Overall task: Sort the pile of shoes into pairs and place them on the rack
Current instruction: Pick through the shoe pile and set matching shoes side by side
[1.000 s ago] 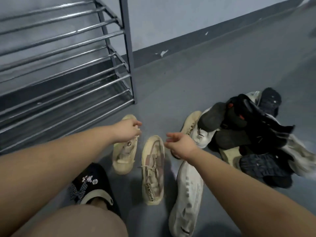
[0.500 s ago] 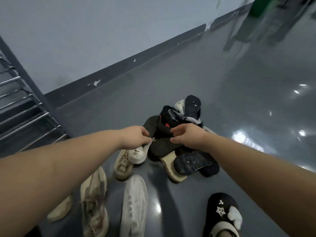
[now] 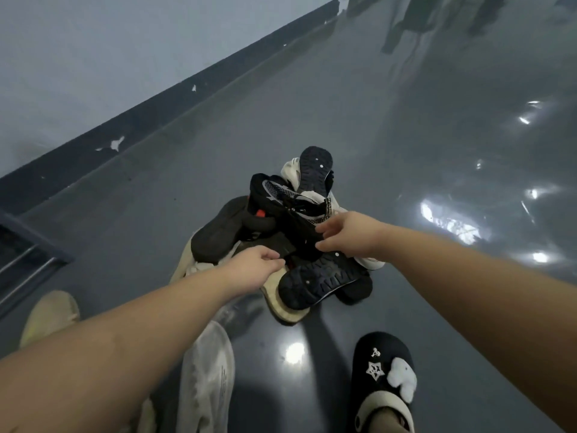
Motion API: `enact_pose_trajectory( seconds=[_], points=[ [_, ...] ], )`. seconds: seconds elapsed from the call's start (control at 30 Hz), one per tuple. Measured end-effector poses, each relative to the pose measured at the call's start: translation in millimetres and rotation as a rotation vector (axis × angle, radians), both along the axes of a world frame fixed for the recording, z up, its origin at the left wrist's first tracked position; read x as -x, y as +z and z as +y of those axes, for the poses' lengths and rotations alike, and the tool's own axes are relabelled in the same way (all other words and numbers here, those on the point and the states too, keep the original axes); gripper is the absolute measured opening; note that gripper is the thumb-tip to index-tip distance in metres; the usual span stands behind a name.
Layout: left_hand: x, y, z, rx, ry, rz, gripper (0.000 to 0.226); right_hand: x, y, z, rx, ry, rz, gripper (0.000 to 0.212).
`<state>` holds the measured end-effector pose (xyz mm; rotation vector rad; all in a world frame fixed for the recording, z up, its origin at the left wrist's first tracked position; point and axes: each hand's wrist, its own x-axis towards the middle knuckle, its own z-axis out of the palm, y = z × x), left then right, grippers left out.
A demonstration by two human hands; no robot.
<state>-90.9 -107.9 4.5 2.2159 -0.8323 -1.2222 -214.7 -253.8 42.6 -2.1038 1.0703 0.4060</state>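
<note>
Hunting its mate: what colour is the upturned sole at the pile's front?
Black sole, clearest in the head view.

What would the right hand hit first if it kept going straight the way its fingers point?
Probably the black mesh sneaker on the shoe pile: the right hand points left into it, fingertips about touching; depth is unclear.

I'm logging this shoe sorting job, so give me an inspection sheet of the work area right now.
Surface: glossy grey floor with light glare.
Job's things: pile of shoes, mostly black; white shoe and beige shoe lying apart; rack corner at left edge.
Clutter: nothing seen.
Grips: left hand and right hand reach into the pile; whether either holds anything is unclear.
Cables: nothing seen.
Surroundings: pale wall, dark baseboard, black slipper on the person's foot.
</note>
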Motion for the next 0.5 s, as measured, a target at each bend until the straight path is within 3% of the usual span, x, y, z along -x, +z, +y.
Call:
enact_pose_trajectory(
  seconds=[0.3,0.5],
  points=[
    [8.9,-45.6,2.7,-0.031,0.096,0.1,0.039,33.4,-75.8,2.4,-0.088,-0.168,0.016,0.047],
    [15.1,-86.4,0.9,-0.059,0.15,0.165,0.047,40.5,-126.1,19.0,-0.238,-0.333,-0.035,0.06]
  ],
)
